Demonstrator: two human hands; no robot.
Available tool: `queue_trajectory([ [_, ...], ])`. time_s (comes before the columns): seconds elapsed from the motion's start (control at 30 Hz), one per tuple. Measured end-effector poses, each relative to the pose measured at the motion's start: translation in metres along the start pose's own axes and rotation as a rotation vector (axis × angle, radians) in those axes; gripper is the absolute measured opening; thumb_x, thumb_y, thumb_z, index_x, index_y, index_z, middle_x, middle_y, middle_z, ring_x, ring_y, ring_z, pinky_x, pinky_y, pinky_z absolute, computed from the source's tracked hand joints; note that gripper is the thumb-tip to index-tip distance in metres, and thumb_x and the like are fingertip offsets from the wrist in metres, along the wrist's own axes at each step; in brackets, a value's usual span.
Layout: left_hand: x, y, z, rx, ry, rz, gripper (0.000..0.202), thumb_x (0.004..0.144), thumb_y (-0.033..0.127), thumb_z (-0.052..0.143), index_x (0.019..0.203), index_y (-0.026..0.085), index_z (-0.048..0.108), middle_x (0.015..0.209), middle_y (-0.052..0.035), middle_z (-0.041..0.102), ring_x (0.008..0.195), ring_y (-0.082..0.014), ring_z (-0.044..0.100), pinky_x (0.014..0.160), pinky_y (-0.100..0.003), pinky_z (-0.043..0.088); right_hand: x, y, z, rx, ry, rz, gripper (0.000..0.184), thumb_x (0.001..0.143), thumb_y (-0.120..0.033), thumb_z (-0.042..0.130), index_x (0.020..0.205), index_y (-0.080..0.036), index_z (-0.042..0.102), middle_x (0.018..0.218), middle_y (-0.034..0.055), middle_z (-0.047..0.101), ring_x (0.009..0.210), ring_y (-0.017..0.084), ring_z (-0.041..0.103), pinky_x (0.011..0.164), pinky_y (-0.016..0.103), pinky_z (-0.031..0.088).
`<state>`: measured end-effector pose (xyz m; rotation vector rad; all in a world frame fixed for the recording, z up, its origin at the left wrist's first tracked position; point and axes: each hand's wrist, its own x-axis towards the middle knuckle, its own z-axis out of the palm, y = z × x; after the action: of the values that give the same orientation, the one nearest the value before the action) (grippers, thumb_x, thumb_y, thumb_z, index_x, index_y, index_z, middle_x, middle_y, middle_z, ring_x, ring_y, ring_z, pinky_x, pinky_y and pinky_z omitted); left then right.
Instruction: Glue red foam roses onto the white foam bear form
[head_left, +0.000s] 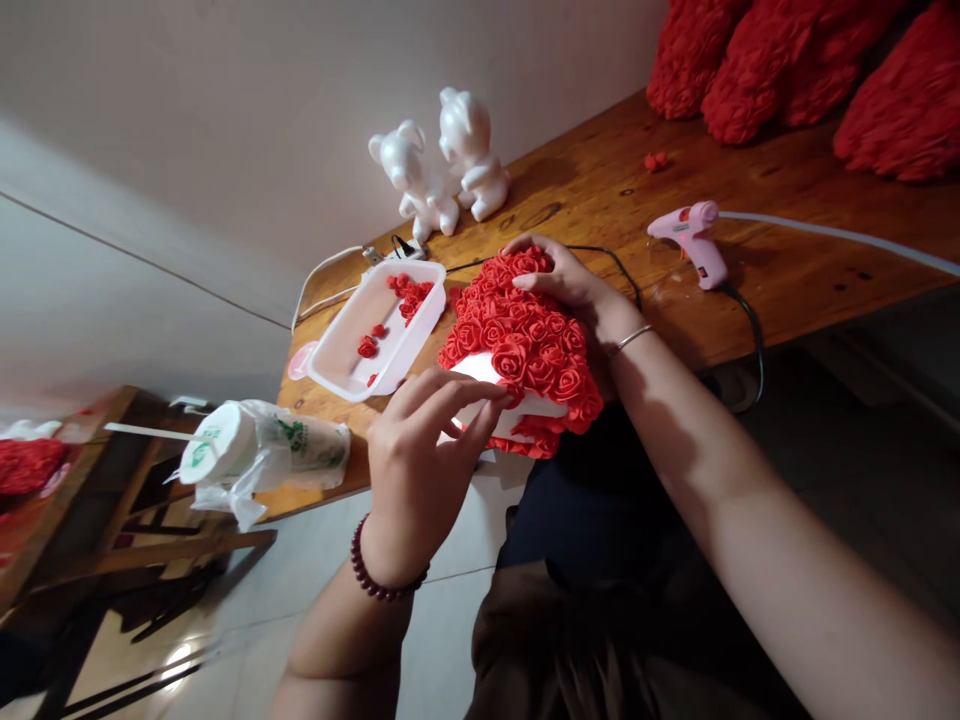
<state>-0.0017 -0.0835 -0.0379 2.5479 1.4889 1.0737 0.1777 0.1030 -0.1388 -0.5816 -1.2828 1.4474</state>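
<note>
A figure covered in red foam roses (517, 325), with a bare white patch on its lower left side, is held above my lap at the table's edge. My right hand (559, 275) is wrapped round its far end. The thumb and forefinger of my left hand (427, 440) are pinched together at the edge of the white patch, on a small red foam rose (511, 393) mostly hidden by the fingertips. Left of the figure stands a white plastic tub (352, 375) with several loose roses (412, 297) in it.
Two white bear figures (420, 180) stand by the wall. A pink glue gun (694, 240) lies at right, with its black cord hanging over the edge. A bagged drink cup (292, 445) is at the left corner. Red rose-covered shapes (780, 70) stand at the back right.
</note>
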Motion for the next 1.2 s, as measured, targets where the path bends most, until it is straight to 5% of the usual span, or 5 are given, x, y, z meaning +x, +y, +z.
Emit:
queue_trajectory([
  [0.17,-0.008,-0.006,0.003,0.178,0.066,0.2,0.021,0.083,0.013,0.08,0.101,0.021,0.075,0.091,-0.002,0.073,0.082,-0.0141,0.067,0.074,-0.029,0.056,0.0,0.001,0.0,0.052,-0.007,0.01,0.05,0.064,-0.035,0.083,0.106,-0.024,0.059,0.097,0.0002,0.063,0.088,0.016,0.059,0.077,0.03,0.055],
  [0.3,-0.013,-0.011,0.005,0.256,0.097,0.278,0.031,0.08,0.018,0.084,0.109,0.023,0.074,0.093,-0.0034,0.074,0.081,-0.0154,0.066,0.075,-0.03,0.055,0.003,0.003,-0.001,0.015,-0.003,0.003,0.052,0.061,-0.04,0.084,0.104,-0.025,0.058,0.097,0.0004,0.064,0.091,0.017,0.059,0.077,0.03,0.055],
  [0.5,-0.01,-0.009,0.007,0.219,0.078,0.23,0.02,0.084,0.012,0.079,0.1,0.023,0.075,0.089,-0.0014,0.075,0.081,-0.0146,0.065,0.075,-0.029,0.054,0.0,0.0,0.001,-0.035,-0.022,-0.004,0.055,0.062,-0.047,0.084,0.104,-0.025,0.056,0.097,0.001,0.063,0.091,0.018,0.058,0.076,0.031,0.055],
  [1.2,-0.012,-0.015,0.0,0.254,-0.036,0.052,0.006,0.089,0.028,0.076,0.094,0.026,0.077,0.09,-0.0012,0.073,0.084,-0.0182,0.06,0.074,-0.033,0.05,0.011,0.009,0.002,-0.076,-0.019,-0.04,0.058,0.054,-0.047,0.089,0.099,-0.024,0.06,0.094,0.0018,0.064,0.09,0.02,0.059,0.082,0.034,0.056],
])
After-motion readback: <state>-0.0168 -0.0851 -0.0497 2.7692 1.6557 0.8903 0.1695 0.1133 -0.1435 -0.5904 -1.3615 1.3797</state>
